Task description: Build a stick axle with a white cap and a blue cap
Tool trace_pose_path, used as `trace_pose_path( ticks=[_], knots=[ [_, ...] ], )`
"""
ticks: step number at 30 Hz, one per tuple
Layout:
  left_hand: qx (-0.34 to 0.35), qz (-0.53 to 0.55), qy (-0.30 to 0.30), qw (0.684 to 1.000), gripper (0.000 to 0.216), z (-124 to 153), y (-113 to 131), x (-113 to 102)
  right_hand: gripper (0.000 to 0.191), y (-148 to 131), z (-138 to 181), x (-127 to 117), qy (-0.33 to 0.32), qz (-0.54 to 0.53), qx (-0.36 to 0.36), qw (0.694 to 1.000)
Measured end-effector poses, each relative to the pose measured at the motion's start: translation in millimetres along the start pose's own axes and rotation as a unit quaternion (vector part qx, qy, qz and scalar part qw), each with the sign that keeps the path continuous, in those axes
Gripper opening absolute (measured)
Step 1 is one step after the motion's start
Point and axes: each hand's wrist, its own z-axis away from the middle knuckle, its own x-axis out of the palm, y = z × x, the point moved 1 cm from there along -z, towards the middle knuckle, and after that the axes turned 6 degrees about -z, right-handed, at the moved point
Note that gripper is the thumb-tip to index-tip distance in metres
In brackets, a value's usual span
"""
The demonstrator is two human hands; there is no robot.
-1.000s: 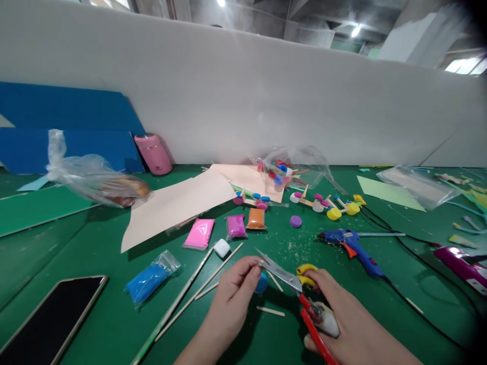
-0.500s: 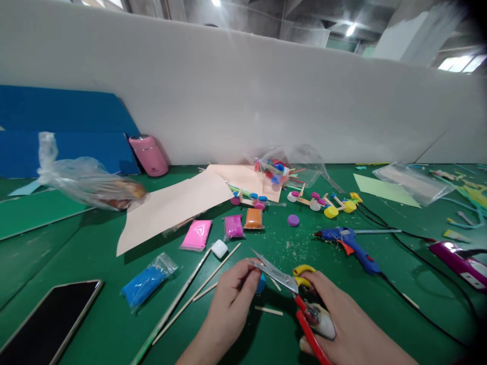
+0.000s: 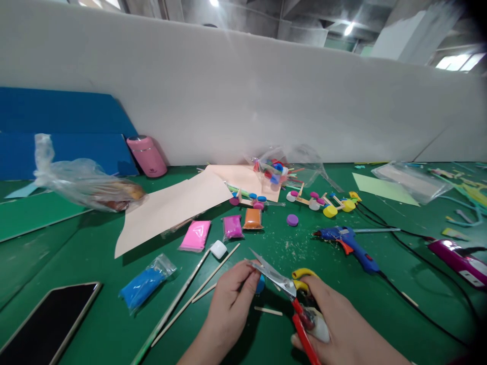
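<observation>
My right hand (image 3: 331,314) grips a pair of scissors (image 3: 274,274) with a yellow finger loop and a red handle part. Their blades are slightly apart and point up and left. At the blade tips, my left hand (image 3: 232,299) is closed in a pinch between thumb and forefinger; whatever is in that pinch is too small or hidden to name. Behind the left thumb a blue round piece (image 3: 261,285) partly shows. A short wooden stick (image 3: 268,311) lies between the hands. Left of my left hand are longer wooden sticks (image 3: 198,291) and a white cap (image 3: 218,249).
A blue glue gun (image 3: 350,243) with its cable lies right, near a purple power strip (image 3: 458,261). Ahead are clay packets (image 3: 233,227), a purple cap (image 3: 292,220) and small wheeled models (image 3: 249,199). A phone (image 3: 49,324), blue packet (image 3: 146,284) and pink flask (image 3: 147,156) stand or lie left.
My right hand and the scissors have shifted slightly left and the handles look closer together. The left hand stays nearly in place; the view has moved a little.
</observation>
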Motion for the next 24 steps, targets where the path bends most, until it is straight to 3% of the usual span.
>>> trace_pose_path(
  ticks=[12, 17, 24],
  knots=[
    [0.020, -0.039, -0.010, 0.999, 0.026, 1, 4, 1, 0.025, 3, -4, 9, -0.034, 0.065, 0.023, 0.997],
    [0.023, -0.030, -0.018, 0.999, 0.026, 0, 6, 1, 0.021, 13, -6, 12, -0.021, 0.087, -0.005, 0.996],
    [-0.066, 0.049, 0.003, 0.997, 0.021, -1, 1, 4, 0.022, 14, -9, 11, 0.000, 0.000, -0.011, 1.000]
  ],
)
